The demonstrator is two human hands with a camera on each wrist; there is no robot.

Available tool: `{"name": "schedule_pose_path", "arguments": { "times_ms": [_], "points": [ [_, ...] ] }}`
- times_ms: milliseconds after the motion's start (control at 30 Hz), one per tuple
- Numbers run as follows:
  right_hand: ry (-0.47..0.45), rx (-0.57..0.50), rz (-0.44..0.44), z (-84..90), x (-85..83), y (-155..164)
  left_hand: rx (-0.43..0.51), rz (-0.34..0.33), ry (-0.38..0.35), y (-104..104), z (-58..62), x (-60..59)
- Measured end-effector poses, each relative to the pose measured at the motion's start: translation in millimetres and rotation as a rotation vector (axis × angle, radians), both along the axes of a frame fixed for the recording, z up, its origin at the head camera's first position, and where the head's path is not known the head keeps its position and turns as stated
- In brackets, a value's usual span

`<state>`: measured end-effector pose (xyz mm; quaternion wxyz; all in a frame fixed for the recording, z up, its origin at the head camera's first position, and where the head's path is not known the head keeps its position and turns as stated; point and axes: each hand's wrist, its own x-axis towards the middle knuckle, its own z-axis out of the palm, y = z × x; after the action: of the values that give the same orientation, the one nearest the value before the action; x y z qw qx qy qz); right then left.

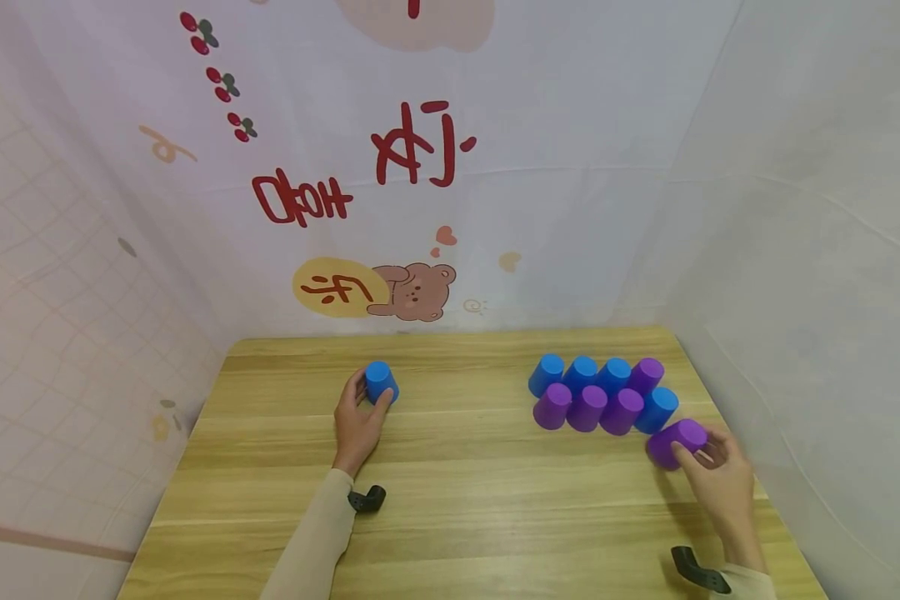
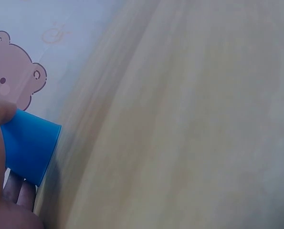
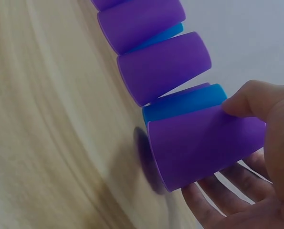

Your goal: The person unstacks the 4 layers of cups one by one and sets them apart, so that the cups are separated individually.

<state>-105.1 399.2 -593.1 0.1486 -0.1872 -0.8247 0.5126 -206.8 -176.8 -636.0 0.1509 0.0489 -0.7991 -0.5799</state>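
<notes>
At the left of the table, my left hand (image 1: 357, 430) grips an upside-down blue cup (image 1: 380, 380) between thumb and fingers. The left wrist view shows that blue cup (image 2: 31, 145) with its rim at or close to the tabletop. On the right side, my right hand (image 1: 724, 483) holds a purple cup (image 1: 667, 443), tilted, its closed end toward the palm. In the right wrist view this purple cup (image 3: 204, 145) is a little off the table, with a shadow under its rim. It is close beside a blue cup (image 3: 187, 104) of the group.
Two rows of upside-down cups stand close together at the back right: blue cups (image 1: 547, 379) and a purple one (image 1: 647, 377) behind, purple cups (image 1: 552, 408) and a blue one (image 1: 656, 412) in front. A printed cloth (image 1: 570, 208) hangs behind the wooden table (image 1: 465, 483).
</notes>
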Motion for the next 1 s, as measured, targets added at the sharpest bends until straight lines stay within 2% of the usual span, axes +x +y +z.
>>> {"name": "schedule_pose_path", "arguments": {
  "times_ms": [233, 633, 1000],
  "points": [
    [-0.039, 0.001, 0.004, -4.8, 0.7, 1, 0.0, 0.0, -0.012, 0, 1.2, 0.1],
    [-0.008, 0.03, -0.005, -9.3, -1.6, 0, -0.008, 0.019, -0.015, 1, 0.1, 0.0],
    [-0.043, 0.064, 0.019, -11.8, -1.4, 4, -0.009, 0.012, -0.014, 2, 2.2, 0.3]
  ]
}}
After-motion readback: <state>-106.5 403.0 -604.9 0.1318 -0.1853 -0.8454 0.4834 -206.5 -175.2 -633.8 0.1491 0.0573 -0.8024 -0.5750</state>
